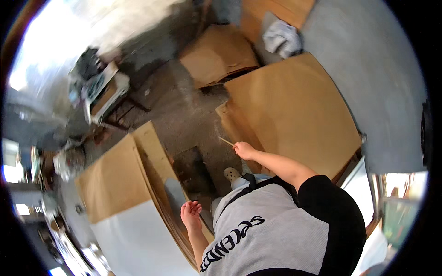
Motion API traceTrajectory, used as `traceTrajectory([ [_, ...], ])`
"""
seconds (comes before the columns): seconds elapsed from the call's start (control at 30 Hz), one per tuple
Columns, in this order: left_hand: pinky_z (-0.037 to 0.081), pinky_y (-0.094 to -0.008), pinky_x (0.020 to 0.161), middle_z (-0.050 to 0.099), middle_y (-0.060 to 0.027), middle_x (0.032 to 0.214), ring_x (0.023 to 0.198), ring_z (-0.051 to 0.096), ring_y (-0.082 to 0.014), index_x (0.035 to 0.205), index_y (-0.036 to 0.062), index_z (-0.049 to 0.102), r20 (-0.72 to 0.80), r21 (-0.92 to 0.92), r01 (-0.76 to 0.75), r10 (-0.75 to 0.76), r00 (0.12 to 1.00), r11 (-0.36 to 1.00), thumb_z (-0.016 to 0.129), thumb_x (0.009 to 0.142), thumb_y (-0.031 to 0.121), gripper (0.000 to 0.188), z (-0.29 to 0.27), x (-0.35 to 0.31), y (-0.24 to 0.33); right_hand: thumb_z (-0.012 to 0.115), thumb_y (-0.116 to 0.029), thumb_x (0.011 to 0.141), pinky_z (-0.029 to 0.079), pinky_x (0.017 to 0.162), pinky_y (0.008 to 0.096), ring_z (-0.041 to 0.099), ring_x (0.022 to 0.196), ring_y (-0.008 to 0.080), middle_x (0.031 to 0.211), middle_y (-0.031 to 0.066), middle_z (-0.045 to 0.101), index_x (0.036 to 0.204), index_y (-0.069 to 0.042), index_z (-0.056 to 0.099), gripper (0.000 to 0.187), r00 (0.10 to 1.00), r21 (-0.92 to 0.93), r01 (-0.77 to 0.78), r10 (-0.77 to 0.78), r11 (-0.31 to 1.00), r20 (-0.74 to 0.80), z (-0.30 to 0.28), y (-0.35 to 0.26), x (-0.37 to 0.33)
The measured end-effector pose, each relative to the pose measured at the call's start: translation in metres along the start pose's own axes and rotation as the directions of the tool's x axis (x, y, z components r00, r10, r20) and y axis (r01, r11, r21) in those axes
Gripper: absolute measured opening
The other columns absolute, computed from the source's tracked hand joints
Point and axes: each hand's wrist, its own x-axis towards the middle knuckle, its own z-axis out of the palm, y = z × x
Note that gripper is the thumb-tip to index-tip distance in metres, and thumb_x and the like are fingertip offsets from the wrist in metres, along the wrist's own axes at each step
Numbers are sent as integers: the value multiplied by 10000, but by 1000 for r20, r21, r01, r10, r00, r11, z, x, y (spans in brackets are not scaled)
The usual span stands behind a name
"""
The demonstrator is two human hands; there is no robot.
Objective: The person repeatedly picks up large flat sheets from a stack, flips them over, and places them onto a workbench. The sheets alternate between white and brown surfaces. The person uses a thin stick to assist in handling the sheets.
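My right hand (244,150) is closed around a thin, pale yellowish stick (226,141), whose free end points away from me to the left. Just beyond that hand lies a stack topped by a large brown sheet (294,106). My left hand (191,214) hangs at the right edge of another stack, its fingers loosely curled and apart with nothing visible in them. On that left stack, a brown sheet (115,177) covers the far part, and a white sheet (138,237) shows nearer to me.
A narrow strip of grey floor (191,131) runs between the stacks. Folded brown sheets (221,55) lie at the back, with a crumpled whitish cloth (282,38) to their right. A small cluttered table (107,94) stands far left. My shoe (231,174) is below my right hand.
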Motion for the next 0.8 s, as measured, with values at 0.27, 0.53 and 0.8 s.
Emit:
traceTrajectory([
  [0.27,482,-275,593,590,-94,776,654,574,-171,900,39,517,257,477,162,-313,914,864,487,844,178,153,139,116,23,457,-265,845,429,523,296,550,581,140,657,84,578,1055,-105,551,280,809,390,-413,528,823,-258,-95,32,-60],
  [0.53,473,-277,605,593,-86,798,665,571,-163,915,37,510,425,787,22,-567,705,617,453,864,199,179,294,222,-1,473,-205,826,419,546,344,555,611,204,660,126,571,842,-59,603,197,519,580,-589,814,563,-262,-99,96,-120],
  [0.8,478,-277,594,582,-81,756,651,568,-164,918,23,511,381,862,20,-675,632,506,458,858,174,172,403,325,34,453,-128,835,444,606,354,566,679,246,807,107,600,1063,-175,552,253,496,316,-557,613,768,-615,-208,106,27],
])
